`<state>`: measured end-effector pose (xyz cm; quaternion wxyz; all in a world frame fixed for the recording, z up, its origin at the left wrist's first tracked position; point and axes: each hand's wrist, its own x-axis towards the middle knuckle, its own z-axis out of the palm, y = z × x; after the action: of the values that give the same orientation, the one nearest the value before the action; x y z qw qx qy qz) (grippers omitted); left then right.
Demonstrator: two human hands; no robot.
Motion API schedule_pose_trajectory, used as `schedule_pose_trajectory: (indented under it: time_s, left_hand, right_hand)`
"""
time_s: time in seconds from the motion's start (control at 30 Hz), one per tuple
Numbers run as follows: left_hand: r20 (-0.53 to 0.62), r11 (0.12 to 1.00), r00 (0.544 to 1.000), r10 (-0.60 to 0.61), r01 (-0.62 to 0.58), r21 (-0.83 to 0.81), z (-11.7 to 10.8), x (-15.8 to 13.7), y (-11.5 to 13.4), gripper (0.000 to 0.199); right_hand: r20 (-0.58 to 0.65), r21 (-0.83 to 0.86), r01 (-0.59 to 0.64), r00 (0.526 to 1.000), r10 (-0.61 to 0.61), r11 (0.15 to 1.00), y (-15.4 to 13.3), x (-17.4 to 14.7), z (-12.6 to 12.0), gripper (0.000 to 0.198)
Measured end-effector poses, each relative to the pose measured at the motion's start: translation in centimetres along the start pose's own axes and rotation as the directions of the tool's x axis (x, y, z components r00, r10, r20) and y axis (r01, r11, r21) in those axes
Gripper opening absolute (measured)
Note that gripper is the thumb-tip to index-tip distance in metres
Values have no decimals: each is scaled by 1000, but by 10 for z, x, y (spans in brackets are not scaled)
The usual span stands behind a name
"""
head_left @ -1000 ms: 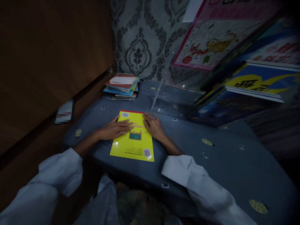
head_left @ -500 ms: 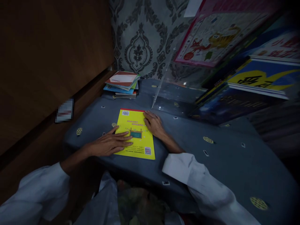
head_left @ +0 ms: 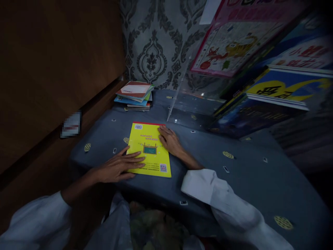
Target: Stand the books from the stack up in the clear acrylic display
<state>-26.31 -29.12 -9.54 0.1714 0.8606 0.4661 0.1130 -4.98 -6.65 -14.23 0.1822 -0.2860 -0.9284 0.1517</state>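
Observation:
A yellow booklet (head_left: 137,139) with a red top edge lies shut on the grey-blue tablecloth (head_left: 197,152). Its upper face carries a barcode, a small green chalkboard picture and a QR code. My left hand (head_left: 118,166) rests over the booklet's lower left edge, fingers stretched out and spread on the cover. On the opposite side, my right hand (head_left: 170,139) lies along the upper right edge with its fingers flat on the cover. Neither hand grips the booklet.
A stack of thin books (head_left: 135,93) stands at the back left by the wooden panel (head_left: 62,62). To the right, a clear acrylic rack (head_left: 182,100) holds several picture books (head_left: 278,83). Patterned wallpaper (head_left: 153,55) covers the wall behind.
My left hand has slid a little towards me and left, down the booklet's edge. The right hand stays at the upper right edge. The view has shifted slightly.

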Motion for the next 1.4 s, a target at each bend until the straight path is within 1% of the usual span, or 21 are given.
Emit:
schedule_pose_trajectory:
  time_s: [0.13, 0.27, 0.4, 0.5, 0.6, 0.73, 0.83, 0.97, 1.07, 1.17, 1.27, 1.33, 1.4]
  left_hand:
    - [-13, 1000, 1000, -7, 7, 2, 1, 0, 0, 49]
    - [-25, 1000, 1000, -8, 8, -2, 2, 0, 0, 48]
    - [-24, 1000, 1000, -10, 10, 1, 3, 0, 0, 48]
    - [-35, 1000, 999, -5, 6, 10, 3, -1, 2, 49]
    - [-24, 1000, 1000, -11, 12, 27, 2, -1, 4, 50]
    - [17, 999, 999, -29, 29, 41, -3, 6, 4, 49]
    - [31, 997, 998, -51, 49, 52, -5, 21, -3, 48]
    - [16, 994, 996, -88, 87, 60, -5, 51, -22, 49]
    - [1, 989, 991, -132, 131, 68, -7, 74, -38, 50]
    - [-10, 984, 988, -153, 153, 91, -10, 91, -51, 52]
    - [-19, 978, 985, -171, 173, 120, -12, 98, -53, 53]
    - [-15, 974, 984, -176, 176, 141, -11, 96, -48, 52]
    - [-10, 978, 990, -144, 144, 153, -7, 89, -40, 50]
  right_hand:
    - [68, 58, 55, 996, -59, 997, -7, -27, -8, 48]
    - [128, 136, 101, 985, -118, 986, -22, -65, -20, 49]
    - [138, 194, 147, 975, -175, 970, -40, -107, -32, 49]
    - [137, 190, 173, 970, -201, 966, -54, -135, -39, 50]
    - [139, 165, 187, 968, -210, 968, -63, -153, -41, 54]
    - [112, 147, 204, 969, -221, 968, -68, -159, -40, 56]
    - [100, 138, 203, 971, -218, 969, -69, -158, -41, 56]
    - [123, 126, 195, 970, -211, 973, -71, -157, -44, 55]
    - [114, 119, 193, 972, -206, 974, -72, -158, -44, 54]
    - [114, 117, 197, 971, -210, 974, -72, -159, -43, 55]
    - [100, 122, 203, 971, -215, 972, -71, -159, -42, 56]
    - [92, 121, 205, 972, -216, 971, -71, -159, -42, 56]
    - [93, 117, 207, 971, -218, 971, -71, -158, -43, 57]
